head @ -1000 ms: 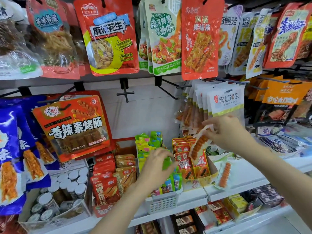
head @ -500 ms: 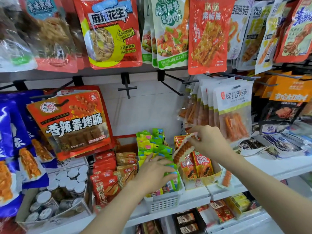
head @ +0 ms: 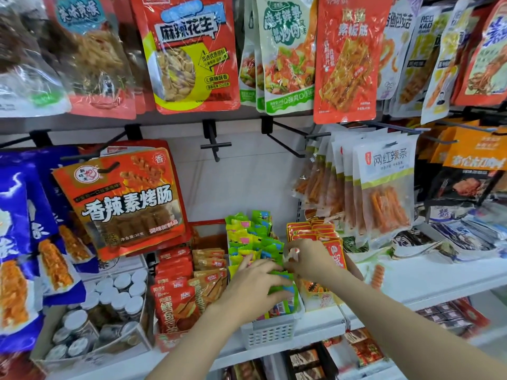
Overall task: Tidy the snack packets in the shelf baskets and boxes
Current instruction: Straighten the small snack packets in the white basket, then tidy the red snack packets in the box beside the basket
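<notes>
While the left hand (head: 253, 281) stayed spread over the green packets (head: 255, 242) in the white basket (head: 270, 331) at the front edge of the shelf (head: 439, 278), the right hand (head: 310, 259) had come down and leftward from where it was a second earlier, when it held a clear sausage packet up near the hanging bags. That hand now sat just beside the left one, over the seam between the basket and the yellow box (head: 318, 300) of red packets (head: 312, 231). Its fingers were curled round something pale and crinkled, probably the same packet (head: 294, 255), though blur hid most of it. The left fingers lay fairly straight, pressing the green packets flat and gripping nothing. A second sausage packet (head: 377, 275) lay loose on the bare shelf, just right of the box. Judging by this, the stray was being carried toward a container, so one misplaced item was nearly housed, while the loose one remained to be sorted.
</notes>
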